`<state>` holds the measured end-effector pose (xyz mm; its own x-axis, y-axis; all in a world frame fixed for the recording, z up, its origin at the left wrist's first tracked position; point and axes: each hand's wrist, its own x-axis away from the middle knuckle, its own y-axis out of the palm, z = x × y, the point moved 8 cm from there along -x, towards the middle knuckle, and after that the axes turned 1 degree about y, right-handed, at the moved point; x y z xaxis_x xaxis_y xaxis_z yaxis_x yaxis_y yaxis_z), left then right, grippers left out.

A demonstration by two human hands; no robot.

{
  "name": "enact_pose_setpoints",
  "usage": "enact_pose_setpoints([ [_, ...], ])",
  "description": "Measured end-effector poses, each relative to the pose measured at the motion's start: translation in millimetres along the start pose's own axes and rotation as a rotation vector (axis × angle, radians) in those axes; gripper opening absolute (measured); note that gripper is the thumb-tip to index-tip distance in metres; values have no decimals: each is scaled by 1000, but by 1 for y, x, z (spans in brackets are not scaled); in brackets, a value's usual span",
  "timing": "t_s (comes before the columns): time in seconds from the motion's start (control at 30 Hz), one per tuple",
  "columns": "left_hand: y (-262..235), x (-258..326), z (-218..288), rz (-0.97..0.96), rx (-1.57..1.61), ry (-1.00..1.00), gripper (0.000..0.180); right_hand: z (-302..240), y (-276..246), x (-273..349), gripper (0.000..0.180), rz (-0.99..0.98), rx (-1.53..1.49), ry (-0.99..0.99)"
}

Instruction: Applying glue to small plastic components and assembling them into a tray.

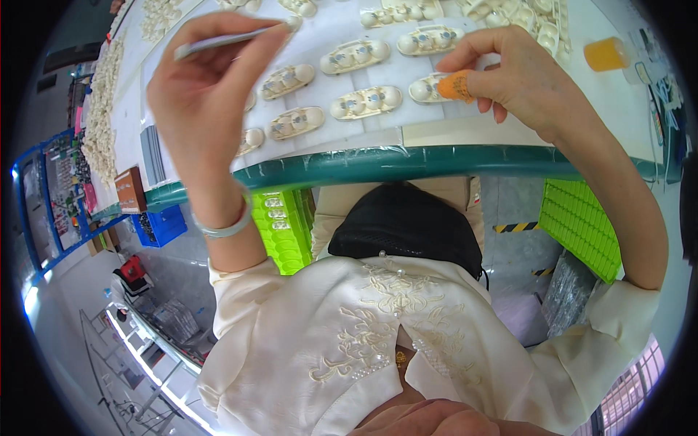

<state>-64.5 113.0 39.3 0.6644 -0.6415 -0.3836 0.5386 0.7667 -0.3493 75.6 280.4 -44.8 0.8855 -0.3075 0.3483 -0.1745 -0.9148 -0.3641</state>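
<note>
White tabletop [614,98] with a padded green edge [327,167] stretches before the seated person. At far left lies a long heap of small cream parts [102,131]. Next, the left hand [207,83] is lifted over the table, thumb and fingers pinching a slim, pale stick-like tool [225,42]. Oval cream pieces with blue bits [366,103] stand in rows mid-table. To their right, the right hand [523,83], fingers curled, one tip in an orange cover [456,86], meets the right end of a near-row oval piece [422,89]; whether it grips, I can't tell. Farther right stands an amber-yellow container [606,54].
</note>
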Motion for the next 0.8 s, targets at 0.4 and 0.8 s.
enact_pose_setpoints([
  [0.4, -179, 30, -118, 321, -361, -309, 16, 10, -7, 6, 16, 40, -18, 251],
  [0.8, -188, 37, -135, 400, -703, -172, 13, 7, -5, 0, 15, 64, -27, 310],
])
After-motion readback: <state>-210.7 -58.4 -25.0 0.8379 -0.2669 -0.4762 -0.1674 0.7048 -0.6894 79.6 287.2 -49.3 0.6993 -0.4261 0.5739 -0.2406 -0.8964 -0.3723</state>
